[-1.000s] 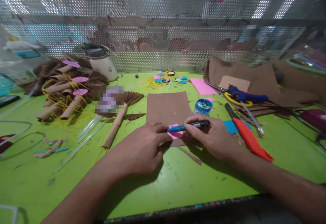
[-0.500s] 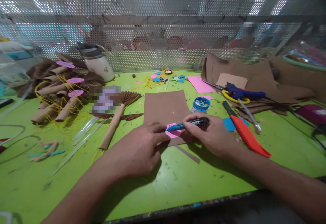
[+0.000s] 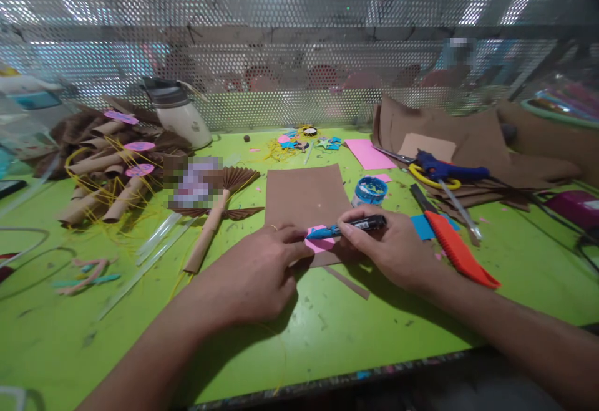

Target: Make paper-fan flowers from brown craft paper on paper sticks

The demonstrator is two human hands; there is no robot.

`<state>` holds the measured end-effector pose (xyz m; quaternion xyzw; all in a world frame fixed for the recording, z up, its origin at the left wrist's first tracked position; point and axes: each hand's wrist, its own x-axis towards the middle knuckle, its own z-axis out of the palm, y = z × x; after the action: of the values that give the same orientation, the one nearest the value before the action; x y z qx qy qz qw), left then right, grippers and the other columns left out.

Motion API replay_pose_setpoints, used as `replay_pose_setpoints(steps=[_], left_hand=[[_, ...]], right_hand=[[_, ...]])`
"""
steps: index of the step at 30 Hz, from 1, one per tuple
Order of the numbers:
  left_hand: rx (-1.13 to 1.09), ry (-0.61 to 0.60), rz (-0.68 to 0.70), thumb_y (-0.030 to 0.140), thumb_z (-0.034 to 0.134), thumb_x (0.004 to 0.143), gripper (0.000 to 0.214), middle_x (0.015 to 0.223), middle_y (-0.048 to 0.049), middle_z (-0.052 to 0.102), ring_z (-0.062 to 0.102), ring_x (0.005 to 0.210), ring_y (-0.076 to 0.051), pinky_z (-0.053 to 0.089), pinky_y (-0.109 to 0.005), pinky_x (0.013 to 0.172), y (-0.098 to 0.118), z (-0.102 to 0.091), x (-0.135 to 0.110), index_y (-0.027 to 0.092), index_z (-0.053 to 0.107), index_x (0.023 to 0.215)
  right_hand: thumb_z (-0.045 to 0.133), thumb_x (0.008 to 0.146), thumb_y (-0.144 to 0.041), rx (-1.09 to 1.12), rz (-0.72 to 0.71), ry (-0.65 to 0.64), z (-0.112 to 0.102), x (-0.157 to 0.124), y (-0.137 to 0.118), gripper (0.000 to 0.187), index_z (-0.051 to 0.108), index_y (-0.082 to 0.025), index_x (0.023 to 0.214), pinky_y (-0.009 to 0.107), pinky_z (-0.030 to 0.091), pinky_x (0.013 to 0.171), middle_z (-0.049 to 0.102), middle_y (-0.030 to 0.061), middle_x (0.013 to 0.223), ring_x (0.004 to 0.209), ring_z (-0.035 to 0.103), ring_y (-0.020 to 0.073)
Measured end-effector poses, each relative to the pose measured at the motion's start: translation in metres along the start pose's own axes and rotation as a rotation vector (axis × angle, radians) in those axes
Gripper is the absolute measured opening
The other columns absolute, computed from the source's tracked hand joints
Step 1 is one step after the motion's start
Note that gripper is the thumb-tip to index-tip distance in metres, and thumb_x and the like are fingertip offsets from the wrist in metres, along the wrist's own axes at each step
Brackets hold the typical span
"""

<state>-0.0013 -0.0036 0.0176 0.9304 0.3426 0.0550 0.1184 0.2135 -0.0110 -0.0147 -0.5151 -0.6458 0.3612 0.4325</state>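
My right hand [image 3: 390, 249] is closed round a black marker with a blue tip [image 3: 349, 228], held almost flat, its tip over a small pink paper piece [image 3: 319, 244]. My left hand [image 3: 259, 270] rests with curled fingers at the left edge of that pink piece, fingertips pressing it down. The pink piece lies on the near edge of a brown paper sheet [image 3: 304, 196] on the green table [image 3: 327, 330]. How much of the pink piece is covered by my fingers I cannot make out.
A blue-lidded small pot [image 3: 369, 191] stands right of the brown sheet. An orange cutter [image 3: 461, 252], scissors and a blue glue gun [image 3: 444, 171] lie to the right. Rolled brown paper tubes [image 3: 107, 168], a folded paper fan [image 3: 224, 196] and a white bottle [image 3: 180, 118] sit left.
The view has shifted slightly. Both hands stay in place on the pink piece, the marker tip barely moving.
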Motion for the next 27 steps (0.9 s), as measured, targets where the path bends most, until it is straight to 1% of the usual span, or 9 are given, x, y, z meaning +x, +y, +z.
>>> replay_pose_setpoints(steps=[4, 8, 11, 15, 21, 27], left_hand=[[-0.019, 0.015, -0.003, 0.017, 0.045, 0.083, 0.03, 0.111, -0.0086, 0.063, 0.056, 0.105, -0.024, 0.046, -0.037, 0.089, 0.0005, -0.0002, 0.0005, 0.023, 0.066, 0.103], [-0.015, 0.018, -0.009, 0.017, 0.045, 0.083, 0.03, 0.112, -0.008, 0.063, 0.056, 0.105, -0.024, 0.046, -0.038, 0.089, 0.0013, -0.0009, 0.0005, 0.023, 0.066, 0.104], [0.003, 0.006, -0.01, 0.017, 0.045, 0.083, 0.031, 0.113, -0.0082, 0.062, 0.055, 0.106, -0.024, 0.046, -0.038, 0.09, 0.0015, -0.0015, 0.0004, 0.023, 0.066, 0.105], [0.006, 0.012, -0.01, 0.018, 0.046, 0.083, 0.03, 0.113, -0.008, 0.063, 0.056, 0.105, -0.024, 0.046, -0.037, 0.09, 0.0006, -0.0007, 0.0003, 0.023, 0.066, 0.104], [0.009, 0.01, -0.012, 0.02, 0.044, 0.085, 0.029, 0.11, -0.0081, 0.064, 0.056, 0.105, -0.024, 0.045, -0.037, 0.09, -0.0008, 0.0019, -0.0007, 0.023, 0.067, 0.103], [-0.006, 0.029, 0.001, 0.021, 0.044, 0.086, 0.029, 0.111, -0.0086, 0.063, 0.056, 0.105, -0.024, 0.046, -0.039, 0.09, -0.0013, 0.0024, -0.0012, 0.023, 0.066, 0.104]], right_hand=[[0.061, 0.08, -0.035, -0.015, 0.001, -0.006, 0.0013, 0.0005, -0.0015, 0.017, 0.065, -0.018, 0.079, 0.023, 0.047, 0.054, 0.064, 0.0004, 0.064, 0.056, 0.058, 0.0117], [0.061, 0.08, -0.035, -0.03, -0.009, 0.017, 0.0012, 0.0005, 0.0019, 0.018, 0.065, -0.018, 0.08, 0.024, 0.048, 0.057, 0.066, 0.0017, 0.069, 0.06, 0.059, 0.0129], [0.061, 0.081, -0.037, -0.005, 0.015, 0.026, -0.0003, 0.0003, 0.0054, 0.019, 0.065, -0.018, 0.081, 0.025, 0.048, 0.057, 0.067, 0.0022, 0.068, 0.06, 0.06, 0.0136], [0.061, 0.081, -0.037, 0.026, 0.046, 0.03, -0.0041, 0.0001, 0.0058, 0.02, 0.065, -0.017, 0.082, 0.023, 0.046, 0.053, 0.065, 0.0012, 0.064, 0.057, 0.058, 0.0128], [0.062, 0.079, -0.038, 0.02, 0.04, 0.132, -0.0083, 0.001, 0.0018, 0.022, 0.063, -0.016, 0.079, 0.023, 0.044, 0.049, 0.063, 0.0015, 0.064, 0.053, 0.054, 0.0115], [0.062, 0.078, -0.038, 0.021, 0.068, 0.105, -0.0085, 0.0017, 0.0006, 0.022, 0.062, -0.016, 0.077, 0.023, 0.043, 0.047, 0.061, 0.0003, 0.061, 0.05, 0.051, 0.0106]])
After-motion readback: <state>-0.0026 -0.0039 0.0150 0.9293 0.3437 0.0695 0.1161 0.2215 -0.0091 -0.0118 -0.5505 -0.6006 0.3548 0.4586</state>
